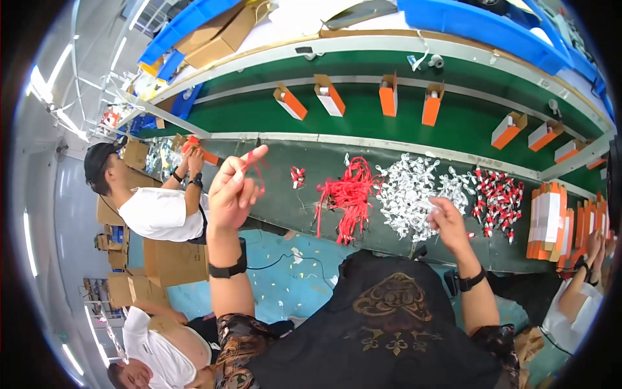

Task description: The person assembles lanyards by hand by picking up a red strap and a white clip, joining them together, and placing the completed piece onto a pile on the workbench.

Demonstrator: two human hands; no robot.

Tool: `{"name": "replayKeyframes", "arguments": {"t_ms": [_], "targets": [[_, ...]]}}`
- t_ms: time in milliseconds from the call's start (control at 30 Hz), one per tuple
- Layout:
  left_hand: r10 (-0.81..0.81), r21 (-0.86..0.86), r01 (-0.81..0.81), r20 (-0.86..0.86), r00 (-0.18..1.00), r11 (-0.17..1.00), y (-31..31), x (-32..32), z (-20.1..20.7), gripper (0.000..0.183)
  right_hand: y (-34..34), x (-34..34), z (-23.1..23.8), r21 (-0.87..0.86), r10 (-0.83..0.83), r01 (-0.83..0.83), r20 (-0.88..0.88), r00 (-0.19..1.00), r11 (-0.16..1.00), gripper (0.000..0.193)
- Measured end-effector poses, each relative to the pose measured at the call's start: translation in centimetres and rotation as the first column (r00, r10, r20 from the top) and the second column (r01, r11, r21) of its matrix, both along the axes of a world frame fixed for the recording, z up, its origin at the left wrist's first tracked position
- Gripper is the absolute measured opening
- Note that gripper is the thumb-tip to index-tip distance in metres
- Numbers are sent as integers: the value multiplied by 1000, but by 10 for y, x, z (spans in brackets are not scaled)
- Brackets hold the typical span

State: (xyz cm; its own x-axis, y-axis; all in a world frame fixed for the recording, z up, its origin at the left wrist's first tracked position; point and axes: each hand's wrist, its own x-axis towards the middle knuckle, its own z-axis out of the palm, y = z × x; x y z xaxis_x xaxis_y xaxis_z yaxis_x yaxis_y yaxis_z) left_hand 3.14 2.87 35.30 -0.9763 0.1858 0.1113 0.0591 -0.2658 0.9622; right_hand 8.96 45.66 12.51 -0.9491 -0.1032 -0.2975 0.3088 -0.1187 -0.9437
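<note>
My left hand [232, 191] is raised over the near edge of the dark green table. Its fingers are curled, with the index stretched out, round a thin red cord [258, 174] that hangs in a loop. My right hand [448, 223] is at the near edge of a heap of small white cord pieces [405, 194], thumb and fingers pinched together; what they hold, if anything, I cannot make out. Between my hands lies a tangled pile of red cords [350, 194]. A small red bundle [297, 176] lies apart to its left. Red-and-white pieces [497, 200] are heaped to the right.
Several orange-and-white boxes [330, 97] stand open along the green shelf behind the table. More boxes [551, 220] are stacked at the right, where a co-worker's hands [595, 249] reach in. A person in a black cap [162, 214] works at the left. Blue bins [483, 29] sit above.
</note>
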Motion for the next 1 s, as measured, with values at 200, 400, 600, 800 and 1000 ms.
{"name": "replayKeyframes", "arguments": {"t_ms": [200,400,600,800,1000], "targets": [[-284,-177,273,-43,958,946,42,26,70,7,-71,-54,108,-403,284,-351,-217,934,845,41],[-358,-120,376,149,922,919,67,46,76,10,-117,-64,179,-478,288,-495,-443,849,726,30],[-377,-39,389,177,909,920,88,43,41,15,-115,-44,193,-644,464,-581,-368,806,498,27],[-442,160,424,101,891,892,106,18,-7,12,-98,-48,180,-516,462,-649,-456,761,559,26],[-348,-31,353,113,931,935,126,-9,-16,11,-88,-43,192,-605,427,-569,-380,821,557,27]]}}
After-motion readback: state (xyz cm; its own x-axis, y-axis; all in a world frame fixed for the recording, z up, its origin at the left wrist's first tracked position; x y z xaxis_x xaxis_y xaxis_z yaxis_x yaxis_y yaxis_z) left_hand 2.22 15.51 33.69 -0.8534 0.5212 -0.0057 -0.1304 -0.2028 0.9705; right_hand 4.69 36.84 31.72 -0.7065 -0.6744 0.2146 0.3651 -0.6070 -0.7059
